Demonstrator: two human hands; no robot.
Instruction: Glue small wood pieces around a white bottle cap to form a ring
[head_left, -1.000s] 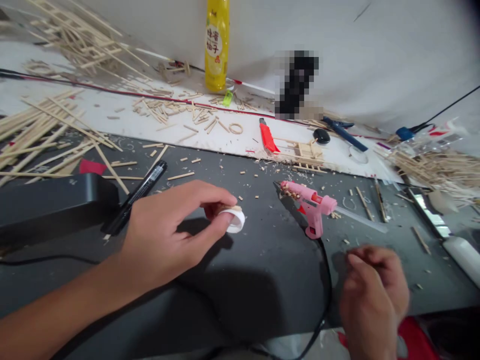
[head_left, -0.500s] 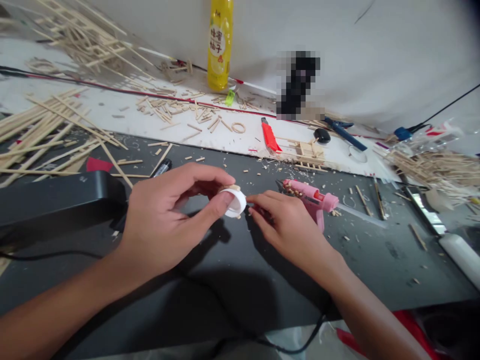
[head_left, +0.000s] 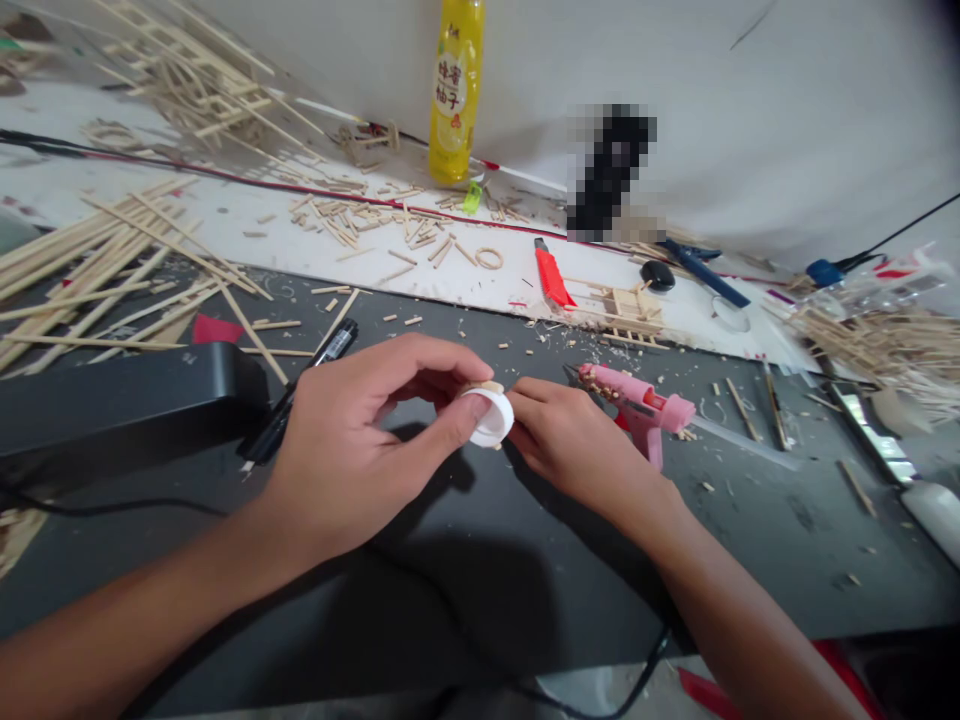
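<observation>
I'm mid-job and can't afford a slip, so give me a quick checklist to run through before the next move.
1. Grip on the white ring: ok, pinched between thumb and finger of the left hand.
2. Piece in the right hand: cannot tell, its fingertips are hidden.
3. Glue gun set down: ok, it lies beyond the right hand, gripped by neither.
4. Nozzle well clear of the right hand: not ok, it looks close behind the knuckles; the exact gap is unclear.
5. Knife clear of both hands: ok, it lies farther back on the white board.
6. Glue gun heat: cannot tell.
</observation>
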